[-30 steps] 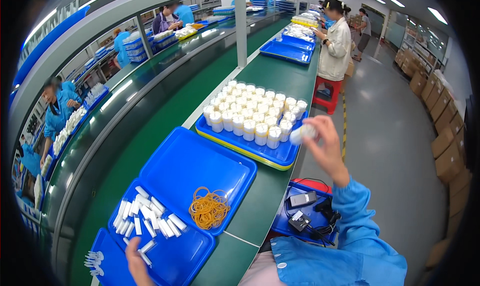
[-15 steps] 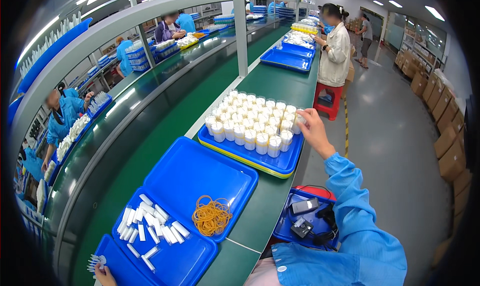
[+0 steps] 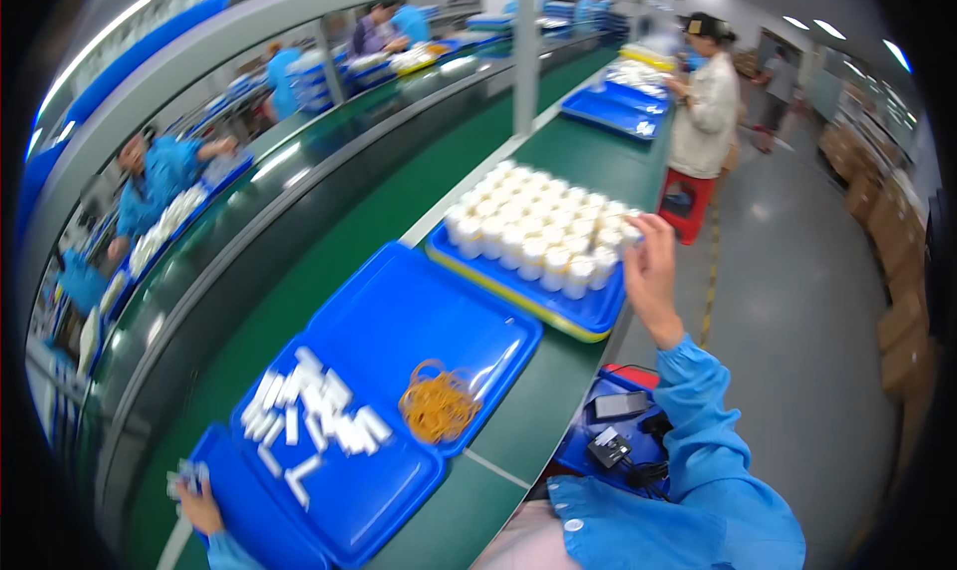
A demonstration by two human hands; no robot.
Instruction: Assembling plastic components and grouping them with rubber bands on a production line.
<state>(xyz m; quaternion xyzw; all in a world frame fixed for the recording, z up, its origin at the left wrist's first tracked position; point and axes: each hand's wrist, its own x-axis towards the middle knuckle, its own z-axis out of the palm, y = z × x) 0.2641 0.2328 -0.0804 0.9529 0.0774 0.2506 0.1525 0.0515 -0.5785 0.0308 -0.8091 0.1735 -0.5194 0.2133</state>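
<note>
At three o'clock of the view, the right hand (image 3: 650, 271) has its fingertips at the outer end of the upright white bundles (image 3: 533, 226), curved and near to each other; whether they clamp a bundle, I cannot tell, because of the blur. These bundles stand in close rows at about two o'clock of the centre, inside a blue tray (image 3: 600, 309), which rests on a yellow tray (image 3: 550, 320). Toward half past seven, the left hand (image 3: 204, 510) is at some small clear pieces (image 3: 181, 480), by the outer edge of a small blue tray (image 3: 254, 515); its grip also cannot be told. Between the two hands, a larger tray (image 3: 384, 500) carries loose short white rolls (image 3: 324, 405). Near half past six, orange-brown rubber bands (image 3: 439, 410) lie heaped in another tray (image 3: 399, 311) on the green table (image 3: 478, 505). At five o'clock, a black adapter (image 3: 610, 448) lies beside a grey device (image 3: 620, 404).
</note>
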